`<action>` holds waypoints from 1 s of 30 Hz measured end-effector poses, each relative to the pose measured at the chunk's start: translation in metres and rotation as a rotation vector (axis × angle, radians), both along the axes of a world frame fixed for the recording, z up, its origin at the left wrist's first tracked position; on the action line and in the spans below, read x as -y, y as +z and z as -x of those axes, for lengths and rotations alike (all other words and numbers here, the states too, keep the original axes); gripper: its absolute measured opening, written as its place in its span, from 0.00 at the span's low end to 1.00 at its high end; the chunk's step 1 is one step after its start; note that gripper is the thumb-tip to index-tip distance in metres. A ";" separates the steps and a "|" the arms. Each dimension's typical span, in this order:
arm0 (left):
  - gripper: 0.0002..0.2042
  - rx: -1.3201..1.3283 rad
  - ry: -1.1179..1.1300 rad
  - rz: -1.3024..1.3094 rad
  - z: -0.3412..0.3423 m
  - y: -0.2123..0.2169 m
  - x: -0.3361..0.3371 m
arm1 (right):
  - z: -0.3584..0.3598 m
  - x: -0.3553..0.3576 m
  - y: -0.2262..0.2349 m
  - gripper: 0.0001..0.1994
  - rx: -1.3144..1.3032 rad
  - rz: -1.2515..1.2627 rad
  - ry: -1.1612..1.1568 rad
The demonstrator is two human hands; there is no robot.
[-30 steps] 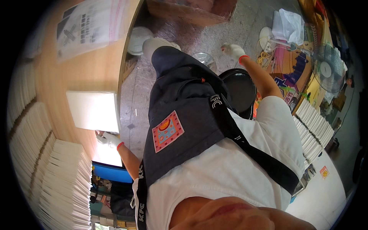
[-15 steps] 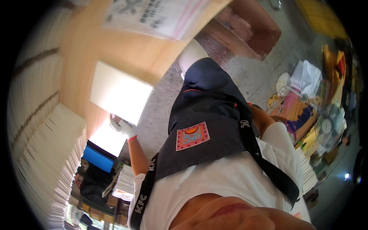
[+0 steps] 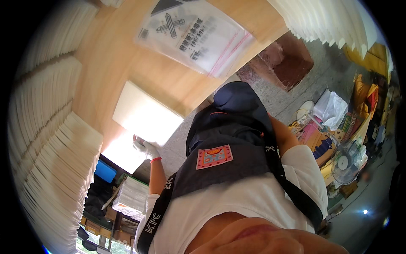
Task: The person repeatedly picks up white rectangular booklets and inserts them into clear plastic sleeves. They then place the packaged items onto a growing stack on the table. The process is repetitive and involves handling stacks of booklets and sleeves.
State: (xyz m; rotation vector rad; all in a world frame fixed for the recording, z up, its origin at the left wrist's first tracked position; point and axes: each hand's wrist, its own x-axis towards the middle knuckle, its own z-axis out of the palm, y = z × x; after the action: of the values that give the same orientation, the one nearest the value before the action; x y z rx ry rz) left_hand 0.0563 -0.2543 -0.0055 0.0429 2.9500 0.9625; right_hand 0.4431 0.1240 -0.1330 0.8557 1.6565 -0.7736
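A pad-like stack of white paper (image 3: 148,112) lies on the pale wooden table (image 3: 97,93), its surface bright with glare. My left hand (image 3: 146,149), in a white glove with a red band at the wrist, rests against the stack's edge nearest me. Its fingers are partly spread, with one bare fingertip showing, and I see nothing held in them. My right forearm goes down behind my dark apron (image 3: 228,139), which hides my right hand.
A clear plastic bag (image 3: 194,38) with dark print lies farther along the table. Tall paper stacks (image 3: 55,156) line the left side, and more sheets (image 3: 330,19) stand at the far right. On the floor are a brown bin (image 3: 287,63) and a fan (image 3: 346,161).
The view has shifted, so the table, plastic bag and paper stack sit lower and farther right. Paper sheets have come into view at the upper right. My left hand stays by the stack.
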 end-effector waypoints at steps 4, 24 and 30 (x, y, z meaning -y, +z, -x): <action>0.07 -0.031 0.038 0.020 0.000 -0.003 -0.003 | 0.000 -0.017 -0.002 0.19 -0.021 0.032 -0.023; 0.16 -0.199 0.157 0.170 0.005 -0.012 -0.018 | -0.123 -0.101 -0.031 0.22 -0.350 0.635 -0.346; 0.24 0.082 0.175 -0.271 0.032 0.009 0.061 | -0.102 -0.114 -0.022 0.22 -0.250 0.698 -0.478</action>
State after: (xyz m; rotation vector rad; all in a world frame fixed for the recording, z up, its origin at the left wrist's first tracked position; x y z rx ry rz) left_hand 0.0243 -0.3158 0.0033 -0.2441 2.7637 1.3464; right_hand 0.5449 0.2381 -0.1549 0.6601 1.2395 -1.7223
